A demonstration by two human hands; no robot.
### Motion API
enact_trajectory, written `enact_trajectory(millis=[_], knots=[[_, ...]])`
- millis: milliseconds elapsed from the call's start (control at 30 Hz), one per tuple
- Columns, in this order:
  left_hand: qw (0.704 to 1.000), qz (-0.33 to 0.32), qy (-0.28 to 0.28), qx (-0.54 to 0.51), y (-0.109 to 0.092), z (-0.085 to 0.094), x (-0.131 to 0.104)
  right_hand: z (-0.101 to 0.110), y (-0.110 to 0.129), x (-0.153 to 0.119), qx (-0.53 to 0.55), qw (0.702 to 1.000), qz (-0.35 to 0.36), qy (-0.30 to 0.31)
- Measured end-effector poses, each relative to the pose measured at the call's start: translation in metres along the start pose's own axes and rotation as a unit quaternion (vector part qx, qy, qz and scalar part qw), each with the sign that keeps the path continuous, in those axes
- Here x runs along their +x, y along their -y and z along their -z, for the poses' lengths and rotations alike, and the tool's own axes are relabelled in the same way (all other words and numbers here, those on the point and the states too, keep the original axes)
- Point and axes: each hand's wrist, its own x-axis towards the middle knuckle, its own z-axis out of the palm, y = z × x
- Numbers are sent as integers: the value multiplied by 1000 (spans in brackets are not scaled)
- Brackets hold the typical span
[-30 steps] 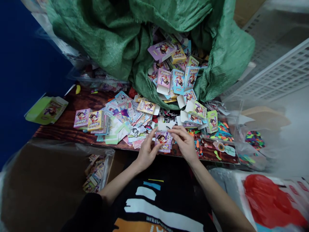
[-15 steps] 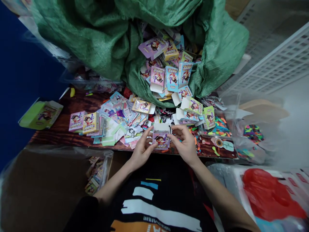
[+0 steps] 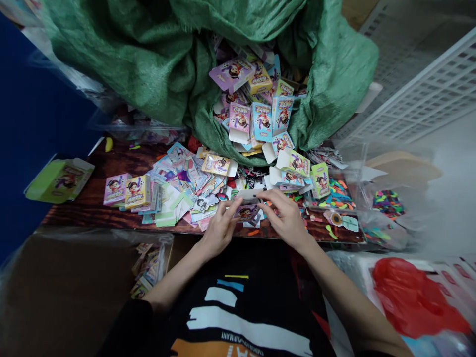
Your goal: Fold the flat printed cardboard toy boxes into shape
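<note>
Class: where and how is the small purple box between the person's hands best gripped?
Probably pinch the small purple box by its two narrow sides, coming from left and right. Its white flap is open at the far end, so a side grip should leave that end free. The left hand is already at its left side.

Camera, single, head-worn, wide field; looks forward and steeply down over the shirt (image 3: pixel 219 275). Left hand (image 3: pixel 218 229) and right hand (image 3: pixel 288 221) near, at centre; table (image 3: pixel 89 208) across the middle; sack (image 3: pixel 148 79) beyond, at top.
</note>
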Motion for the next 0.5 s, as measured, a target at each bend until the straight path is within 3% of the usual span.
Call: enact_trajectory(millis=[100, 333, 500], knots=[[1000, 12, 0, -22, 1, -1, -1, 1, 3, 3, 1, 1000, -3, 19], [995, 70, 23, -68, 4, 1, -4, -2, 3, 6, -93, 987, -29, 127], [992, 87, 75, -60, 2, 10, -2, -3, 0, 6, 5, 994, -42, 98]])
